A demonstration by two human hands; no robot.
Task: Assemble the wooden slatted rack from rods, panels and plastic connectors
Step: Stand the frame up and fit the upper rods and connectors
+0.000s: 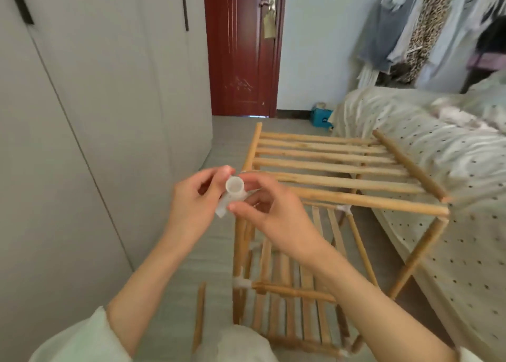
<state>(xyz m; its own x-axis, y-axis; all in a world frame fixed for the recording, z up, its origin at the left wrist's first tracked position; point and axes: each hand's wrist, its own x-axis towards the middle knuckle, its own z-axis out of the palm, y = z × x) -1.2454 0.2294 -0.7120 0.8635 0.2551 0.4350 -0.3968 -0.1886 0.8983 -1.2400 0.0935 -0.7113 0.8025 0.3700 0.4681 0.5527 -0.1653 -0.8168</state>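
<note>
1. The translucent white plastic tube connector (233, 194) sits between your two hands, in the air just above the near left corner of the pale wooden slatted rack (328, 170).
2. Your left hand (191, 205) pinches its lower end; your right hand (271, 211) grips it with thumb and fingers curled round.
3. Turn an open socket downward, line it up squarely with the upright rod end, then press straight, not at an angle.
4. A loose wooden rod (199, 315) lies on the grey floor (175, 307) beside the rack.
5. No brand, label or writing is readable.
</note>
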